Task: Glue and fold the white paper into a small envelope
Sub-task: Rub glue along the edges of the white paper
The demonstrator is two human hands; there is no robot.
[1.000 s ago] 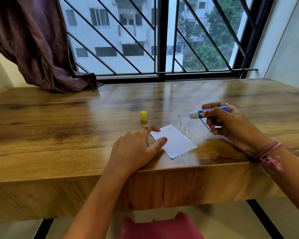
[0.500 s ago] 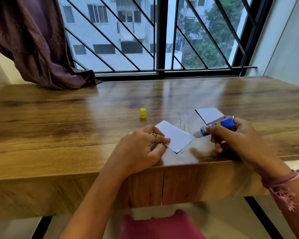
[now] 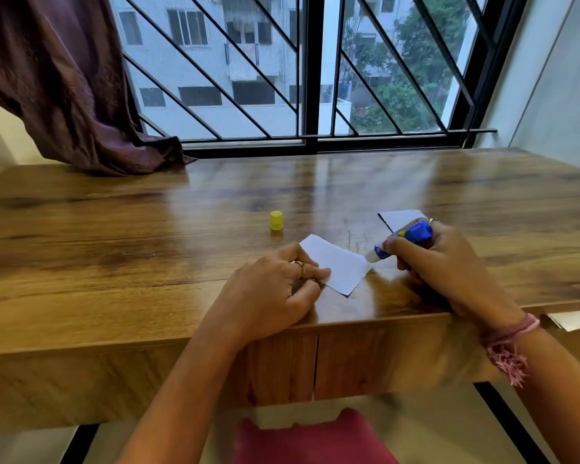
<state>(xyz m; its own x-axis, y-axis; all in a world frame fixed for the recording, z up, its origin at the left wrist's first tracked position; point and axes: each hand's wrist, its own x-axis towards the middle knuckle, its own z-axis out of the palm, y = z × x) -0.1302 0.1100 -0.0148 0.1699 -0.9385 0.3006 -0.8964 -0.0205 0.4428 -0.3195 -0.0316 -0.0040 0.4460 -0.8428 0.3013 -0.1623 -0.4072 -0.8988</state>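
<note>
The white paper (image 3: pixel 337 267) lies flat on the wooden desk (image 3: pixel 148 262) close to its near edge, turned like a diamond so that its long axis runs from upper left to lower right. The left hand (image 3: pixel 275 289) pins its left side, fingers curled and fingertips pressing on the sheet. The right hand (image 3: pixel 439 262) is wrapped round an uncapped blue glue stick (image 3: pixel 402 241), and the stick slants down to the left — its white tip sits at, or just off, the paper's right corner; actual contact cannot be told. So the edge to be glued lies immediately left of the right hand, which is the nearer one for the stroke, likely along the paper's right-hand border. The yellow cap (image 3: pixel 276 220) stands upright beyond the paper, and a second white piece (image 3: pixel 399 217) lies behind the right hand.
</note>
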